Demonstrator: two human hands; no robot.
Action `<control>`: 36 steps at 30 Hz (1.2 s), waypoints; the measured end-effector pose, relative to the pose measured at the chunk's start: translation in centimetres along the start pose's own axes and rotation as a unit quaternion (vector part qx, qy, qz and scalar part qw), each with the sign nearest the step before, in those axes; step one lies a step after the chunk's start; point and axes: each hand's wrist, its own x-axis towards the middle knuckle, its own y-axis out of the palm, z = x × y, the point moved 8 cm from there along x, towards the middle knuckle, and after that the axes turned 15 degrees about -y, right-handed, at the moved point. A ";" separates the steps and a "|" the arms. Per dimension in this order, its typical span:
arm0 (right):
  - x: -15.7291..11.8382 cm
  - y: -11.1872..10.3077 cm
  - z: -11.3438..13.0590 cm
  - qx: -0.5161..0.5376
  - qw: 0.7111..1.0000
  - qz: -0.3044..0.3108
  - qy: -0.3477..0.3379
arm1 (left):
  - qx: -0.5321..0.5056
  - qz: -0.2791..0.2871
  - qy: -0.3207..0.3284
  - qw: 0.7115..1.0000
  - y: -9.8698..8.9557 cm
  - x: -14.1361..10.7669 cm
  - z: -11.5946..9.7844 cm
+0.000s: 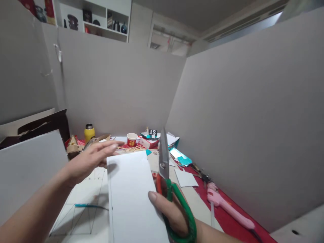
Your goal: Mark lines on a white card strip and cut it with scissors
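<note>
A folded-looking sheet of white paper or card (131, 195) stands up in front of me, hiding part of the table. My right hand (170, 211) grips its right edge under the thumb. Scissors (164, 165) with green and orange handles hang on that same hand, a loop round the thumb's base and the blades pointing up, closed together. My left hand (97, 155) is by the card's upper left corner, fingers stretched out and apart from the thumb side. Whether it touches the card I cannot tell. Below it lies a white sheet with pencil lines (83, 219) and a thin blue strip (83, 205).
At the back stand a yellow bottle (89, 133), a red and white paper cup (132, 139), several thin wooden sticks (133, 148) and small boxes (149, 142). A white paper square (186, 178) and a pink tool (230, 209) lie rightward. Grey panels (121, 84) enclose the table.
</note>
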 end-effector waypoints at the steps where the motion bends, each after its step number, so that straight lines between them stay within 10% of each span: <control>1: 0.2 -0.7 -0.1 -0.002 1.000 -0.021 -0.016 | -0.039 0.013 -0.003 0.999 0.1 0.4 0.2; 11: 0.7 -1.3 1.0 0.047 0.993 -0.047 -0.093 | -0.132 0.162 -0.061 0.976 7.7 1.4 4.1; 21: 2.4 -4.5 3.3 0.015 0.973 -0.177 -0.147 | -0.005 0.175 -0.094 0.980 6.2 0.3 3.5; 25: 2.5 -4.5 3.6 -0.006 0.982 -0.158 -0.108 | 0.062 0.167 -0.117 0.977 6.3 0.2 4.2; 32: 1.5 -1.6 1.6 -0.035 0.998 0.045 0.039 | 0.037 0.222 -0.125 0.966 6.0 0.1 4.5; 36: 1.9 -2.8 1.8 -0.011 1.000 -0.026 0.013 | -0.076 0.183 -0.101 0.975 3.8 1.1 3.0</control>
